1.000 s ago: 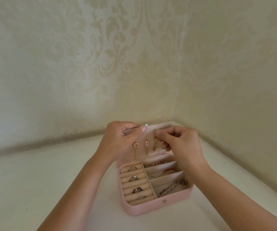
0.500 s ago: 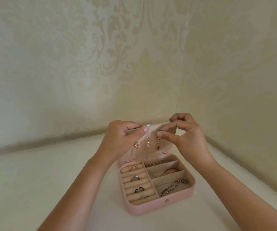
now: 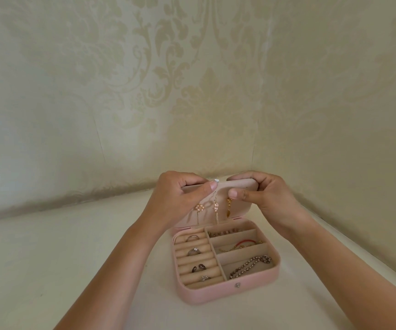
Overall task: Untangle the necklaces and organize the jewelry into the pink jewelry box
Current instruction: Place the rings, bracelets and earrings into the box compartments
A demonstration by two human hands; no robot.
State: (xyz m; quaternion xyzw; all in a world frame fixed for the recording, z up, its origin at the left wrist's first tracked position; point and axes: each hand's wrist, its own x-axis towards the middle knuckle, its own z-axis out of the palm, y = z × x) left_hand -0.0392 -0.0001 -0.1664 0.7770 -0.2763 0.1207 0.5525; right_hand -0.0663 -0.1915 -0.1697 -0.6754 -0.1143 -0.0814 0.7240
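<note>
The pink jewelry box [image 3: 216, 295] stands open on the white surface, its lid [image 3: 242, 185] raised upright. My left hand [image 3: 178, 201] grips the lid's top left edge, thumb on the inner face. My right hand [image 3: 263, 196] grips the top right edge, fingers curled over it. Three gold earrings [image 3: 216, 208] hang inside the lid. Several rings [image 3: 195, 251] sit in the beige roll slots on the left. A beaded chain [image 3: 249, 265] lies in the front right compartment. A red and gold bracelet [image 3: 244, 242] fills the middle one, small beads [image 3: 225, 232] the back one.
The box sits in a corner between two walls [image 3: 120, 91] with pale damask wallpaper. The white tabletop [image 3: 49, 270] spreads wide to the left and narrows to the right, where the wall runs close.
My right hand has left the hanging earrings and moved up to take hold of the lid's top right edge. My left hand keeps its hold on the lid.
</note>
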